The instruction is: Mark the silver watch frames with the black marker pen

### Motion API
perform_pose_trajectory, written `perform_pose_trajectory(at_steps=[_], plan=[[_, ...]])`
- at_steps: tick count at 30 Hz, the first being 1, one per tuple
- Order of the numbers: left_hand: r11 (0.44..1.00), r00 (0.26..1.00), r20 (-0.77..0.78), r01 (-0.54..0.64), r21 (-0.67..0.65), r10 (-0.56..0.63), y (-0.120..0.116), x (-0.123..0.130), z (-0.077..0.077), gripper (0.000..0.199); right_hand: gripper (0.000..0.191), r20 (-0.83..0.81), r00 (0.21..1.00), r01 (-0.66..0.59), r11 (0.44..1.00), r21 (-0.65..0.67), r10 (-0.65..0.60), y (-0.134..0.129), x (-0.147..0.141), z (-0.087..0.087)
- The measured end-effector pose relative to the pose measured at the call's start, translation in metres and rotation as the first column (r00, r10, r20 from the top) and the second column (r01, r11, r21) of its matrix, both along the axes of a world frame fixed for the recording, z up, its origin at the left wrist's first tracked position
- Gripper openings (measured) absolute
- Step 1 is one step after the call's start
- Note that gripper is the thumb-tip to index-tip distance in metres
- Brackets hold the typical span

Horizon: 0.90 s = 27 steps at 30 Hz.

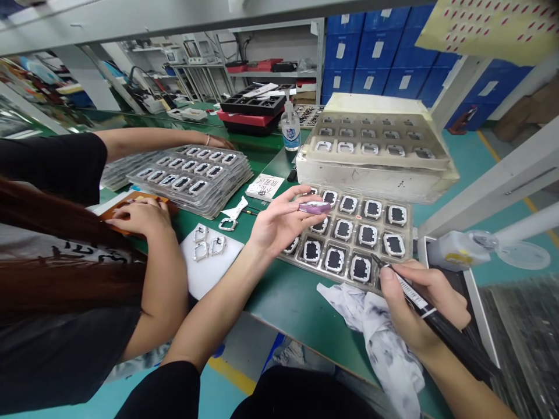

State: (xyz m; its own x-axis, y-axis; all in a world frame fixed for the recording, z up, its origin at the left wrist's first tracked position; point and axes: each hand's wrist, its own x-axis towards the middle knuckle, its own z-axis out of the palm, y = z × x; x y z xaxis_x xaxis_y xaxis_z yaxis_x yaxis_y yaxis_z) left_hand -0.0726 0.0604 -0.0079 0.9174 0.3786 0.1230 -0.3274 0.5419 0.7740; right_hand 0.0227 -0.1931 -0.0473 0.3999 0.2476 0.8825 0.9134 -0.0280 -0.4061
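From above: the left hand (279,224) pinches a purple frame (315,206) over the near-left corner of the parts tray (406,230). The right hand (417,302) grips a black pen (419,299) at the tray's near edge, beside a crumpled cloth (375,331).

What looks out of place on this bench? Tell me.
A crumpled, stained white cloth hangs over the green bench edge below the right hand. A stack of cream trays sits askew, overlapping the parts tray.
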Motion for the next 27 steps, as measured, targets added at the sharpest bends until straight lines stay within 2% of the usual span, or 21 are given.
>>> perform_pose_trajectory(at_steps=[7,14,19,21,23,25,27], plan=[[0.999,0.999,0.037,0.037,-0.034,-0.036,0.002,0.001,0.0,0.025,0.023,-0.079,0.997,-0.01,0.999,-0.035,0.007,-0.007,-0.004,-0.006],[0.998,0.997,0.06,0.054,-0.028,-0.052,0.003,0.001,-0.003,0.025,0.022,-0.074,0.996,-0.045,0.999,-0.026,0.043,-0.004,-0.004,-0.002],[0.992,0.996,0.078,0.04,-0.119,-0.031,0.008,0.005,-0.005,0.015,0.019,-0.053,0.999,-0.015,1.0,-0.016,0.014,-0.005,-0.004,-0.005],[0.98,0.997,0.07,-0.022,-0.196,0.037,0.018,0.008,-0.005,0.015,0.015,-0.073,0.997,0.02,0.999,-0.034,-0.023,-0.005,-0.006,-0.004],[0.947,0.987,0.045,-0.138,-0.291,0.157,0.034,0.012,-0.005,0.024,0.011,-0.109,0.991,0.068,0.994,-0.086,-0.077,-0.007,-0.011,0.001],[0.882,0.953,0.009,-0.277,-0.381,0.303,0.053,0.014,-0.005,0.031,0.013,-0.147,0.982,0.094,0.985,-0.145,-0.115,-0.009,-0.015,0.006],[0.811,0.906,-0.035,-0.394,-0.433,0.422,0.071,0.014,-0.006,0.029,0.019,-0.175,0.98,0.068,0.986,-0.152,-0.095,-0.012,-0.014,0.008]])
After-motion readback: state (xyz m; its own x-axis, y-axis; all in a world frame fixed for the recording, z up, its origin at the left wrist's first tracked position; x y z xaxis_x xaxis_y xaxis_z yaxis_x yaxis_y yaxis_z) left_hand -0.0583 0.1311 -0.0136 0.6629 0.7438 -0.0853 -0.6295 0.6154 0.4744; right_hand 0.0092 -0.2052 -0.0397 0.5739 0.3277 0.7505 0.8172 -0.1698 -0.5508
